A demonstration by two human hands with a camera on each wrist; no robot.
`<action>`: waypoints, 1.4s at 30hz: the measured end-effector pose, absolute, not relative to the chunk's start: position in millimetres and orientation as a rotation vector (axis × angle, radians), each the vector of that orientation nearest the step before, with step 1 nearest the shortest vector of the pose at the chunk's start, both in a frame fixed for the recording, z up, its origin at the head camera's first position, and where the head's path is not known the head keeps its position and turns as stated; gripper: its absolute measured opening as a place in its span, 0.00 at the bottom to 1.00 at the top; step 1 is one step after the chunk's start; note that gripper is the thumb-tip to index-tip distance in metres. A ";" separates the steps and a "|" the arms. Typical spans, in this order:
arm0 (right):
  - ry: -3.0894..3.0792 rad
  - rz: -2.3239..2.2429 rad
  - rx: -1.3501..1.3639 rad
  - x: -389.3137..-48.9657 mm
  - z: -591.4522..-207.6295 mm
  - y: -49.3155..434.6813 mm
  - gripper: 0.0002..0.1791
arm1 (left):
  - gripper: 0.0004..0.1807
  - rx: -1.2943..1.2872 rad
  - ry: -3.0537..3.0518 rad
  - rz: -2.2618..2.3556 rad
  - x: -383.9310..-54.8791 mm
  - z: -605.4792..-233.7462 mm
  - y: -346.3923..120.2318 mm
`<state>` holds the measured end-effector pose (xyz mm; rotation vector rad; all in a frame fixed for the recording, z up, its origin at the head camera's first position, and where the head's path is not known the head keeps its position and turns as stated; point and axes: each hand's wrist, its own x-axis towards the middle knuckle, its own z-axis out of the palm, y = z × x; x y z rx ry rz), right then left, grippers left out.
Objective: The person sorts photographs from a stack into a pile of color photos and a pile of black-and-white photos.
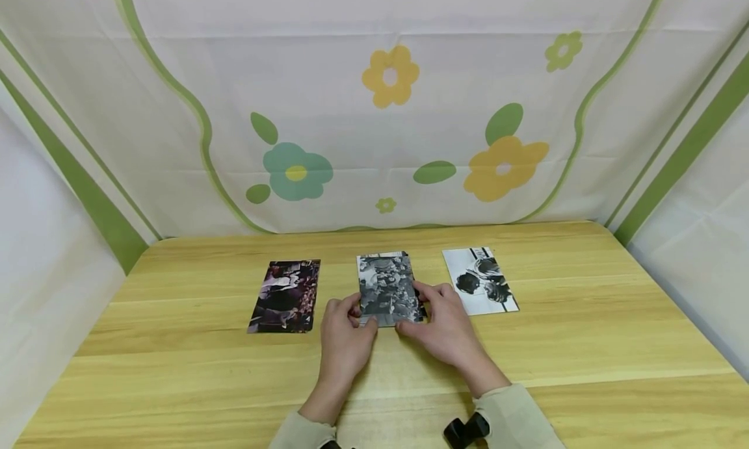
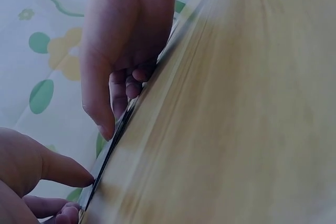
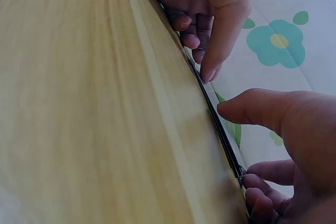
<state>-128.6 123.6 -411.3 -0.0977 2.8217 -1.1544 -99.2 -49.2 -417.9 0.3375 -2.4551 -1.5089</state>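
Observation:
A small stack of photo prints lies near the middle of the table, a black-and-white crowd scene on top. Other prints peek out at its back and right edges. My left hand grips the stack's left front corner, thumb at the front edge and fingers along the side. Opposite it, my right hand holds the right front corner in the same way. In the left wrist view, the stack appears edge-on as a thin dark line between both thumbs. The right wrist view shows the stack's edge close over the wood.
To the left lies a dark colour photo; on the right is a black-and-white photo of several heads. Both rest flat on the wooden table. A flowered white cloth hangs behind the table's far edge, with white cloth at both sides.

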 end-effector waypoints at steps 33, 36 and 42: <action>2.768 -1.250 -0.027 -128.4 -408.2 125.5 0.52 | 0.27 0.346 -2.380 -1.626 -96.9 -417.0 -51.1; 2.734 -1.296 0.000 -129.2 -406.6 126.2 0.53 | 0.28 0.345 -2.386 -1.648 -96.5 -416.4 -51.2; 2.674 -1.355 0.042 -129.6 -404.4 128.2 0.53 | 0.28 0.345 -2.391 -1.662 -96.6 -416.0 -51.5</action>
